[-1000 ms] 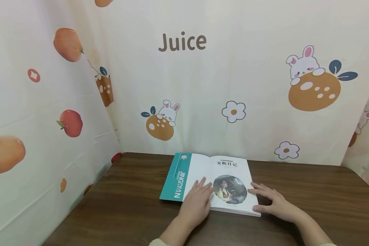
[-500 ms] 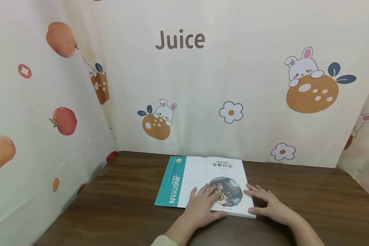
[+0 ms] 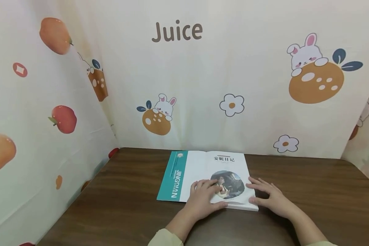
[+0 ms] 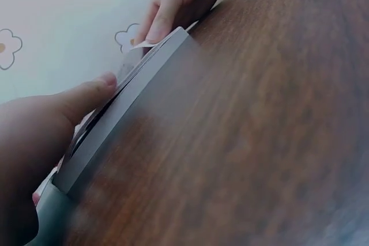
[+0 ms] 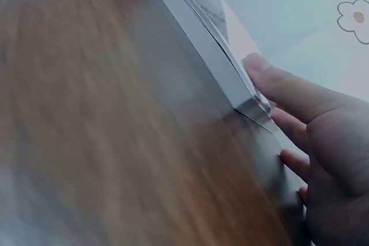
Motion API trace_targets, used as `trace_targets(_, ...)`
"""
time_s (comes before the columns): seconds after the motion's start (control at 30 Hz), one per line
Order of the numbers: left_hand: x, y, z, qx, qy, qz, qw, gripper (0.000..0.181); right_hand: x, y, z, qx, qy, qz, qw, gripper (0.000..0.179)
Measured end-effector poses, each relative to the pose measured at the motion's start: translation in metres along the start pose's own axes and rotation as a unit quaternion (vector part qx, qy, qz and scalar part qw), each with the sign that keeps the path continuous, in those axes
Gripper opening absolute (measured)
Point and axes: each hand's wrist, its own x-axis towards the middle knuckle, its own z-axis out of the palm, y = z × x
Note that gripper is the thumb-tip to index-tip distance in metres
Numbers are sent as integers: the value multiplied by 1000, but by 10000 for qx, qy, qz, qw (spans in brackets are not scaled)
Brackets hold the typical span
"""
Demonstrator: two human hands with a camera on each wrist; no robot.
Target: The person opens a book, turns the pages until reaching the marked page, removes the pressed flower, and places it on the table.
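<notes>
An open book lies on the table, showing a title page with Chinese characters and a round photo of a seated person. A teal cover flap spreads out at its left. My left hand rests across the lower pages, fingertips over the photo and thumb along the bottom edge. My right hand is at the right edge, fingers spread, thumb on the lower corner. In the right wrist view the thumb touches the top page near the corner, other fingers beside the edge. The top page bulges slightly above the page block.
The dark wood table reaches back to a pale curtain printed with rabbits, oranges, flowers and the word "Juice". Another fruit-printed curtain closes off the left side.
My left hand has slid right from near the spine onto the photo. The right hand has stayed at the book's right edge, and the page's lower part now bulges a little.
</notes>
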Motion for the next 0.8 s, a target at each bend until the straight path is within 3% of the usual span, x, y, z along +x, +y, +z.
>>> trace_targets(0.13,0,2,-1,-119,412,-48,9991,43,4,-3,1,-196,248,148,9994,55)
trace_targets(0.27,1,1,-3,-437,834,107,9955,26,4,-7,1,-153,193,651,9976,71)
trace_targets(0.37,2,2,-5,-596,864,231,9942,18,0,-8,-2,62,-12,1025,9947,79)
trace_targets(0.47,0,2,-6,-468,924,378,9939,18,-3,-8,-5,207,-186,1066,9939,83)
trace_targets(0.53,-1,2,-6,-319,1179,556,9910,24,-3,-7,-6,215,-235,978,9947,84)
trace_targets(0.67,-2,1,-6,-195,1958,982,9755,51,-2,-5,-5,47,-232,708,9972,81)
trace_targets(0.8,0,1,-9,-150,2368,1166,9644,66,-1,-4,-4,85,-143,370,9992,78)
